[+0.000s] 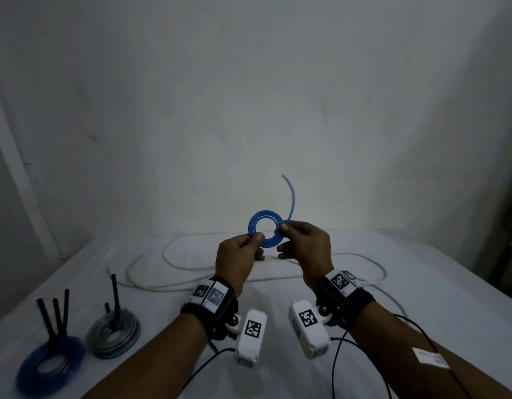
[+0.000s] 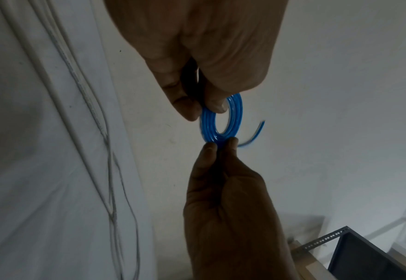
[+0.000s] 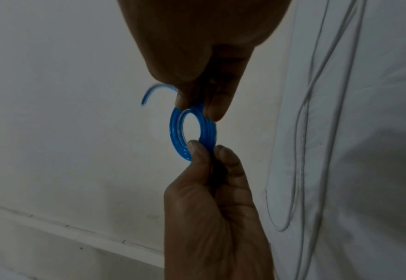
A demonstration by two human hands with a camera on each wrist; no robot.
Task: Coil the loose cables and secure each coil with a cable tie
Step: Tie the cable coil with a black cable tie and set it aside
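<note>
A worktop (image 1: 421, 283) draped in white cloth fills the lower part of the head view, against a plain pale wall. Across its far half a long white cable (image 1: 174, 286) lies in loose, uncoiled loops. At the near left edge sit two finished coils side by side: a blue coil (image 1: 50, 361) and a grey coil (image 1: 113, 335), each bound with black cable ties (image 1: 57, 315) whose tails stick upward. Both forearms reach in from below, each wearing a black wrist strap with a white camera unit. Raised above the middle of the worktop, a small blue cable coil (image 1: 265, 229) is held upright between the hands. The left hand (image 1: 239, 262) pinches the coil's lower left rim between thumb and forefinger. The right hand (image 1: 305, 254) pinches the opposite rim the same way, and the cable's free end (image 1: 290, 197) curves up from that grip.
</note>
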